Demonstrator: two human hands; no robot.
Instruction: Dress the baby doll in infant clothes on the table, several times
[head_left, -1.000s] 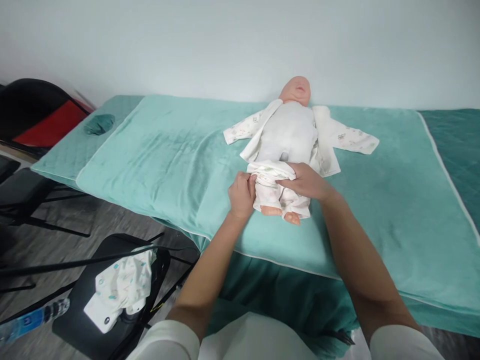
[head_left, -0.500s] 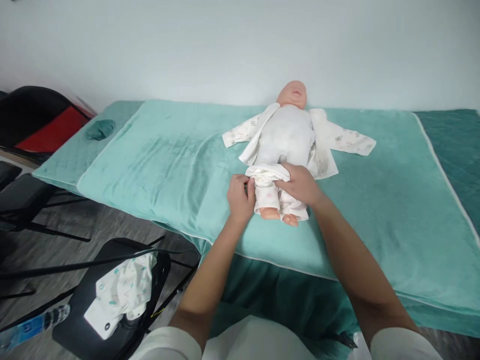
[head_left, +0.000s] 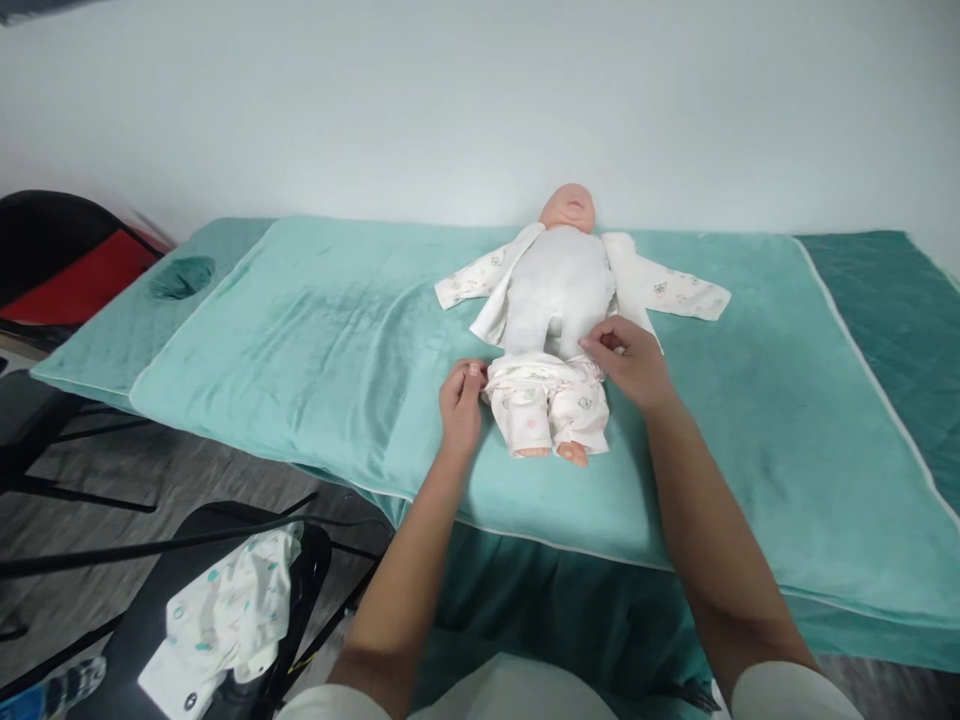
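A baby doll point(head_left: 559, 275) with a pale grey-white body lies on its back, head toward the wall. An open white printed jacket point(head_left: 675, 290) is spread around it, with both sleeves out to the sides. White printed pants point(head_left: 529, 400) cover the lower legs, their waistband gathered around the thighs; the feet stick out below. At the left end of the waistband, my left hand point(head_left: 461, 395) is closed in a pinch on the pants. My right hand point(head_left: 630, 360) has its fingers pinched by the doll's thigh, just above the waistband's right end; whether cloth is between them is hidden.
A green padded bed point(head_left: 322, 330) with a face hole point(head_left: 182, 278) stands against the white wall. To the lower left, a black chair point(head_left: 142, 620) holds a printed white cloth point(head_left: 236, 600) and a white phone point(head_left: 169, 685). A water bottle point(head_left: 71, 685) is beside it.
My right hand has moved from the middle of the waistband to its right side and up. The bunched waistband now lies spread across both legs. My left hand remains at the left end.
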